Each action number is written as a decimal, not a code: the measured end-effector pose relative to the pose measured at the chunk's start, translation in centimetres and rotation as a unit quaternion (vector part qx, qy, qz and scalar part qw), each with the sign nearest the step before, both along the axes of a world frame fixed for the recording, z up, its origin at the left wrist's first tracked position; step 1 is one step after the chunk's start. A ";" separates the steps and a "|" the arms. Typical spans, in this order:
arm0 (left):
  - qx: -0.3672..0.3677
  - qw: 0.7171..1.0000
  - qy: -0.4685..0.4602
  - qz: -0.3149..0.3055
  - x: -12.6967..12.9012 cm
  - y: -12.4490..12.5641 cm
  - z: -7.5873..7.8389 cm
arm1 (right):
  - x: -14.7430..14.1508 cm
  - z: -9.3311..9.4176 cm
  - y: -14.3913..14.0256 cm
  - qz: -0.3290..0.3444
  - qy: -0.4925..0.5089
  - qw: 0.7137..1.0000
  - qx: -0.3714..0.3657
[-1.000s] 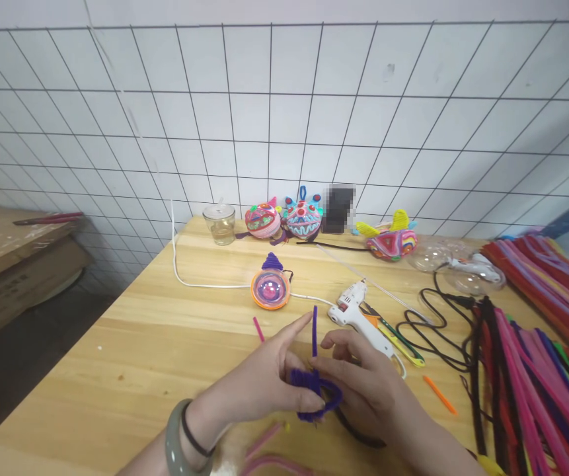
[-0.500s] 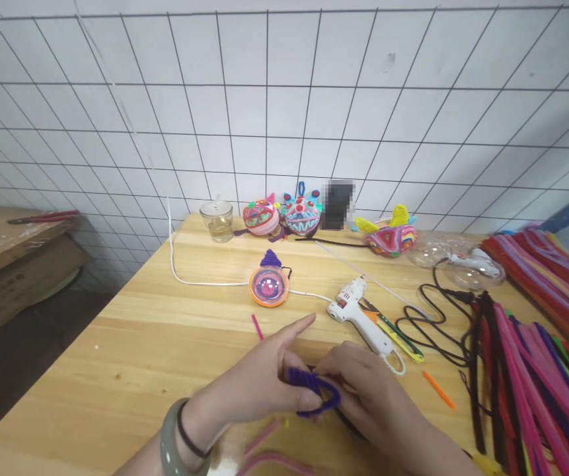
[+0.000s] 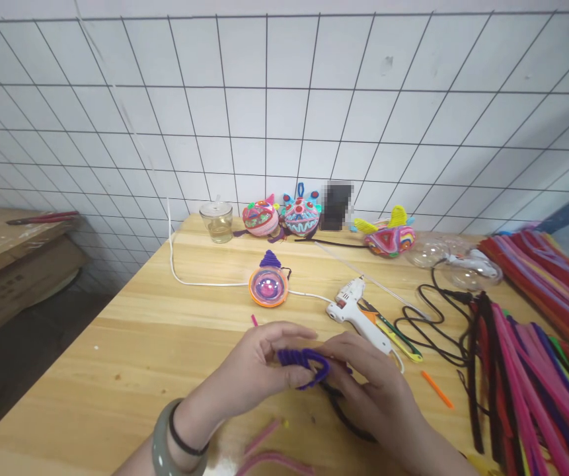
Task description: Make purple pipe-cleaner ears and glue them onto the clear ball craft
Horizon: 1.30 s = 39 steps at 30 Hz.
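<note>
Between my two hands is a folded purple pipe cleaner (image 3: 294,357), its left part in tight zigzags and its right end a loop. My left hand (image 3: 254,363) pinches the zigzag part between thumb and fingers. At the loop's end, the fingers of my right hand (image 3: 371,377) are closed on the purple strand. A black curved strip (image 3: 346,420) shows beneath my right hand; its kind is partly hidden. Beyond my hands lies a clear round piece with an orange rim (image 3: 268,287), a purple zigzag triangle (image 3: 269,259) at its top.
A white glue gun (image 3: 358,314) lies right of centre, with a green-and-yellow cutter (image 3: 398,340) beside it. Pipe cleaner bundles (image 3: 527,377) cover the right side. Decorated balls (image 3: 301,215) and a glass (image 3: 217,221) stand by the tiled wall. Pink pieces (image 3: 274,459) lie near the front.
Both hands have risen slightly with the purple pipe cleaner, which has shifted a little up and left. My left index finger, stretched out before, has curled in toward the piece.
</note>
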<state>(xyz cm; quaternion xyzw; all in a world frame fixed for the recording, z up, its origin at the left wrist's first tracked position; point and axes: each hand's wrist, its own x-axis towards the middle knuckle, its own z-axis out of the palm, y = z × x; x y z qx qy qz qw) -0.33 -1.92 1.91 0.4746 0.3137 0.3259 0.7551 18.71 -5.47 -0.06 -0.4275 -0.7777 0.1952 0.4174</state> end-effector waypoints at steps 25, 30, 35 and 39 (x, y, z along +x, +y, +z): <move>-0.024 0.996 0.043 0.075 0.8 0.8 -0.8 | -1.7 0.5 -0.4 -0.057 0.100 0.956 -0.270; -0.031 0.997 0.038 0.057 0.8 0.7 -0.9 | -1.5 -0.1 0.0 -0.051 0.153 0.936 -0.314; -0.038 0.998 0.023 0.048 0.6 0.8 -1.5 | -1.1 -1.0 0.2 -0.056 0.191 0.920 -0.338; -0.048 0.998 0.039 0.019 0.6 0.8 -1.9 | -1.2 -0.9 0.2 -0.057 0.200 0.917 -0.340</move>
